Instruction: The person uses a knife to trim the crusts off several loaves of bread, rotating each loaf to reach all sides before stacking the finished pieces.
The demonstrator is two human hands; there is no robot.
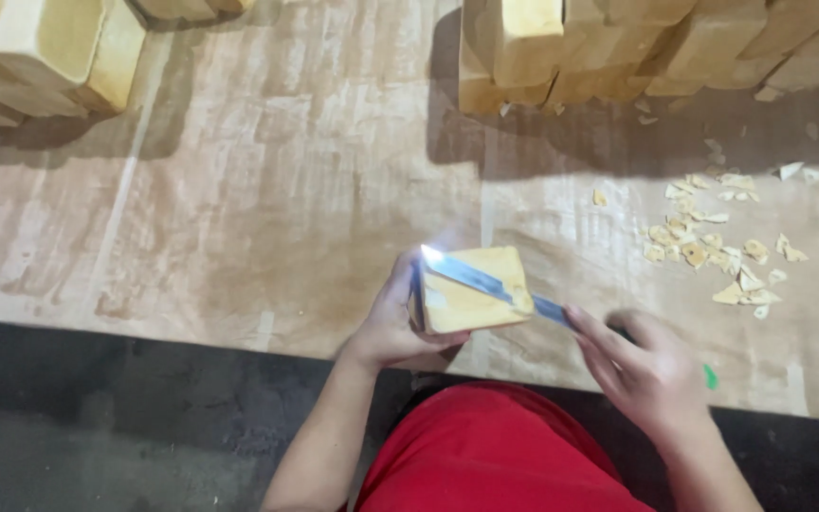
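Red shirt (495, 450), worn wooden table (267, 190), stacked blocks (637, 47)

Left hand (392, 322) gripping a yellow block (471, 289) from its left side, above the wooden table (267, 218). Right hand (642, 365) closed round a knife (485, 280), blade lying across the block's top. Pale shavings (713, 246) scattered to the right; stacked blocks (618, 47) along the far edge; red shirt (495, 450) below

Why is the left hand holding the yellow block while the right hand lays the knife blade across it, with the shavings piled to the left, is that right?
Not quite: the shavings lie to the right of the yellow block, as the head view shows. The left hand holds the block, and the right hand lays the knife across it.
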